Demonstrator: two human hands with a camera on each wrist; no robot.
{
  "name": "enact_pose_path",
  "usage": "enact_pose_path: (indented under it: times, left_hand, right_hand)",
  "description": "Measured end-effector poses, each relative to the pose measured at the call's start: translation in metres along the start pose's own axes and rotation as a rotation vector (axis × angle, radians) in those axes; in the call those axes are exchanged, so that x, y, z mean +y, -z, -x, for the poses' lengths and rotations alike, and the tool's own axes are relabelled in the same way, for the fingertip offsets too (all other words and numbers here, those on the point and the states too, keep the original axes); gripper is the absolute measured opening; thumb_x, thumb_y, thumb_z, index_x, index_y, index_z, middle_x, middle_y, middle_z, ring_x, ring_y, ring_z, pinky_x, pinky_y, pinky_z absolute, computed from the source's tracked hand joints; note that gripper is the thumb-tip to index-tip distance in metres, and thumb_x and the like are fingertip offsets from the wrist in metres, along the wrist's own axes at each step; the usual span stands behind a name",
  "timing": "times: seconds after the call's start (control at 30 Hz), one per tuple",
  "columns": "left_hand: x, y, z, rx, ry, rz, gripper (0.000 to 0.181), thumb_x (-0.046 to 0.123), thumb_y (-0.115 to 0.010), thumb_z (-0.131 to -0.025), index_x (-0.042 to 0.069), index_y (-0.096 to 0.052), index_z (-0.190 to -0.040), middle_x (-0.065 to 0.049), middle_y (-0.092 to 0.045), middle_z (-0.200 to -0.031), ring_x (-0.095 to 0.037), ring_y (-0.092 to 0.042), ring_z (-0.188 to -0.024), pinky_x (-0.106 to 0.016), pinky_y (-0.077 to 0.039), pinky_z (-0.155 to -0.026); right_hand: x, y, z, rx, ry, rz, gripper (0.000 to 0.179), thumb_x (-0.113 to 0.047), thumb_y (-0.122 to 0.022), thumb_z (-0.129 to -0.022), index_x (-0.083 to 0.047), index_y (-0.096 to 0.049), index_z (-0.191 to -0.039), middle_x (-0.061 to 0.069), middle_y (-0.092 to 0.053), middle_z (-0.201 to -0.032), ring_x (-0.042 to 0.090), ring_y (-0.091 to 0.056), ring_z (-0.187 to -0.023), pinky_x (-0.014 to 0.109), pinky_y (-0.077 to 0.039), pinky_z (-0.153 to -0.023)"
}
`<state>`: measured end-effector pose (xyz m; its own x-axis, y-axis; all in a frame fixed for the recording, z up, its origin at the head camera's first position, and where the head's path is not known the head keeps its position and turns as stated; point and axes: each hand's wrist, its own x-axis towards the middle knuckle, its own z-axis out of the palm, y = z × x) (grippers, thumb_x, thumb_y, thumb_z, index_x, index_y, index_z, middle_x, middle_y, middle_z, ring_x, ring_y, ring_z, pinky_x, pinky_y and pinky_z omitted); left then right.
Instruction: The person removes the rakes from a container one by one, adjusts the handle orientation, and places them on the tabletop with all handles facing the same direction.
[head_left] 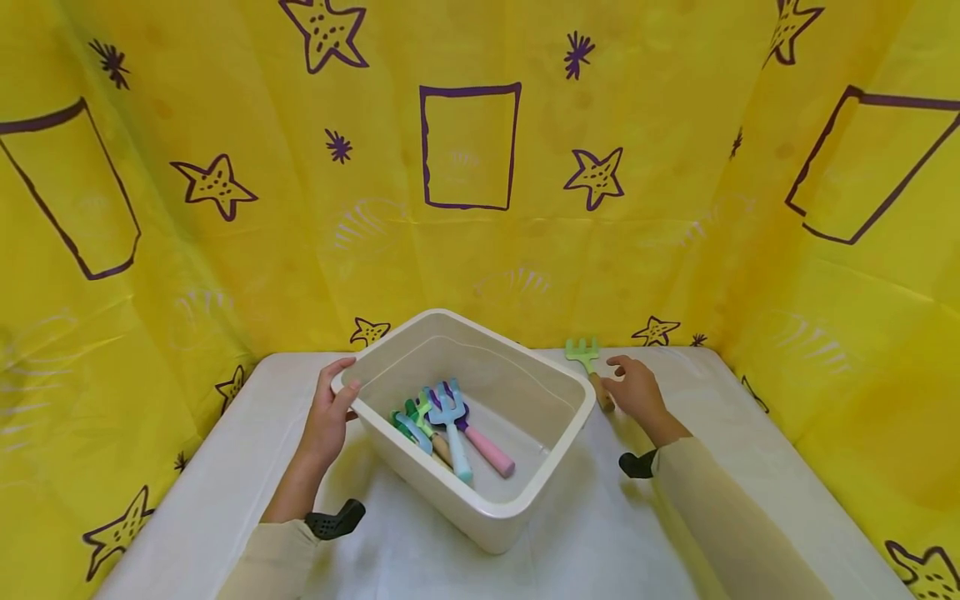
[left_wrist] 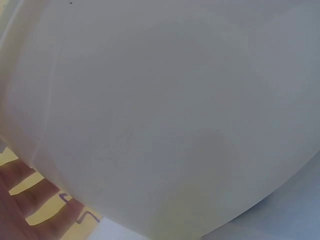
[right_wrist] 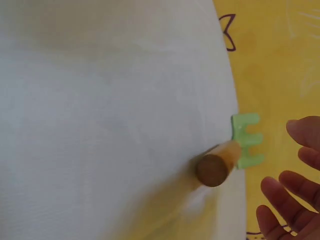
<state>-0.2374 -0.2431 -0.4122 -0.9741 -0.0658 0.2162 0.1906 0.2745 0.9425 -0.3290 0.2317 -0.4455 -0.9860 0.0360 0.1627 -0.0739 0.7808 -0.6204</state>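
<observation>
A cream plastic bin [head_left: 480,508] stands at an angle in the middle of the white table. My left hand [head_left: 327,417] grips its left corner, thumb over the rim and fingers outside; the left wrist view shows these fingers [left_wrist: 35,200] beside the bin wall [left_wrist: 160,110]. Inside lie several toy garden tools, among them a light blue hand fork [head_left: 450,425] and a pink handle [head_left: 491,452]. Right of the bin, a light green hand fork [head_left: 583,353] with a wooden handle [right_wrist: 212,169] lies near the back edge. My right hand [head_left: 633,390] hovers beside that handle, fingers parted and holding nothing.
Yellow curtains [head_left: 480,267] with purple starfish drawings enclose the table at the back and both sides. The white tabletop [head_left: 600,533] shows in front of and to the right of the bin. Each wrist wears a black device [head_left: 336,521].
</observation>
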Motion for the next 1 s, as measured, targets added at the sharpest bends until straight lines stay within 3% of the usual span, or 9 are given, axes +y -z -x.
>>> enact_pose_path:
  times: [0.27, 0.43, 0.67, 1.0]
  left_hand:
    - [0.001, 0.001, 0.001, 0.005, 0.007, -0.008, 0.049, 0.024, -0.037, -0.104, 0.013, -0.024, -0.15, -0.017, -0.028, -0.15, -0.04, -0.044, -0.123, -0.045, -0.044, -0.091]
    - [0.0, 0.0, 0.001, 0.01, -0.001, 0.004, 0.05, 0.027, -0.038, -0.104, 0.014, -0.025, -0.15, -0.015, -0.028, -0.15, -0.04, -0.045, -0.123, -0.051, -0.043, -0.093]
    - [0.002, -0.002, 0.004, 0.029, -0.009, -0.007, 0.049, 0.032, -0.04, -0.103, 0.018, -0.027, -0.148, -0.012, -0.031, -0.149, -0.038, -0.046, -0.121, -0.055, -0.042, -0.094]
    - [0.0, -0.001, 0.002, 0.031, -0.008, -0.027, 0.05, 0.036, -0.041, -0.103, 0.02, -0.028, -0.148, -0.01, -0.033, -0.149, -0.036, -0.047, -0.121, -0.045, -0.044, -0.09]
  right_hand:
    - [-0.022, 0.012, -0.013, 0.021, 0.029, -0.012, 0.051, -0.017, -0.066, -0.092, 0.002, -0.049, -0.136, 0.03, -0.053, -0.123, 0.044, -0.053, -0.106, 0.054, -0.047, -0.084]
    - [-0.037, 0.024, -0.022, 0.027, 0.037, -0.036, 0.053, -0.017, -0.065, -0.092, 0.001, -0.046, -0.138, 0.029, -0.048, -0.127, 0.044, -0.049, -0.111, 0.055, -0.046, -0.088]
    - [-0.059, 0.042, -0.028, 0.025, 0.095, -0.057, 0.052, -0.017, -0.064, -0.094, -0.002, -0.045, -0.139, 0.027, -0.042, -0.133, 0.039, -0.051, -0.106, 0.05, -0.05, -0.084]
    - [-0.084, 0.053, -0.027, 0.015, 0.144, -0.09, 0.054, -0.02, -0.066, -0.093, -0.005, -0.045, -0.14, 0.023, -0.041, -0.137, 0.037, -0.056, -0.105, 0.046, -0.053, -0.081]
